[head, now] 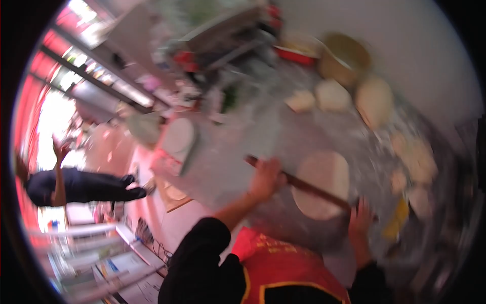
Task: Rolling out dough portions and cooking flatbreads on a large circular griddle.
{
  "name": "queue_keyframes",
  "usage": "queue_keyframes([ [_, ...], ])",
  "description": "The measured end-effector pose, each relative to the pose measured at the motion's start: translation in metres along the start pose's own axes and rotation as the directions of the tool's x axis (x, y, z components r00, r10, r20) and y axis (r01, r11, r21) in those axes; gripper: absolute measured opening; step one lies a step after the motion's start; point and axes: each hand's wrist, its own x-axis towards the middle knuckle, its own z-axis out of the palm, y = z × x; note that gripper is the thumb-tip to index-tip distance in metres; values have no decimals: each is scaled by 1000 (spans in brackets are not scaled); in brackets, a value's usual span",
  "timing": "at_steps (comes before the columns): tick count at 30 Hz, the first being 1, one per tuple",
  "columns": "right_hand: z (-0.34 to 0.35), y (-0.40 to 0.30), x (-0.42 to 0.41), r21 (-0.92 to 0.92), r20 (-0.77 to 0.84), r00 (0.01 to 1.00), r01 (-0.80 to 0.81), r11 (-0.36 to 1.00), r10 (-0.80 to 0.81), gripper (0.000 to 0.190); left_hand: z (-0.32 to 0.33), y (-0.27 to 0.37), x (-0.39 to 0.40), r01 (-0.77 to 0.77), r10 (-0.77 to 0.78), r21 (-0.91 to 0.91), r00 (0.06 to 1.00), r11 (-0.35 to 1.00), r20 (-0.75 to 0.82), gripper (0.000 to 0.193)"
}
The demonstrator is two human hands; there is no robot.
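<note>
A slim dark wooden rolling pin (311, 188) lies slantwise across a flat oval sheet of dough (322, 167) on the grey worktop (243, 140). My left hand (267, 178) is closed over the pin near its far-left end. At the other end, my right hand (360, 216) rests on the pin beside the lower right edge of the dough, its fingers partly blurred. Both forearms reach in from black sleeves, over a red apron (281, 262) with yellow trim. The pin covers a strip of the dough.
Dough lumps (333, 95) and a larger one (374, 102) sit beyond the sheet, near a tan container (347, 57). More dough pieces (417, 159) and a yellow object (396, 220) are at right. A person in dark clothes (79, 186) stands at left. Motion blurs much.
</note>
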Motion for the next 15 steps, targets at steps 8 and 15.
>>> queue_keyframes([
  [8, 14, -18, 9, 29, -78, 992, -94, 995, 96, 56, -14, 23, 9, -65, 71, 72, 994, 995, -82, 65],
  [15, 8, -44, -97, 53, -66, 997, -25, 998, 28, 63, -1, 29, -105, -29, 29, -12, 998, 1000, -51, 69],
])
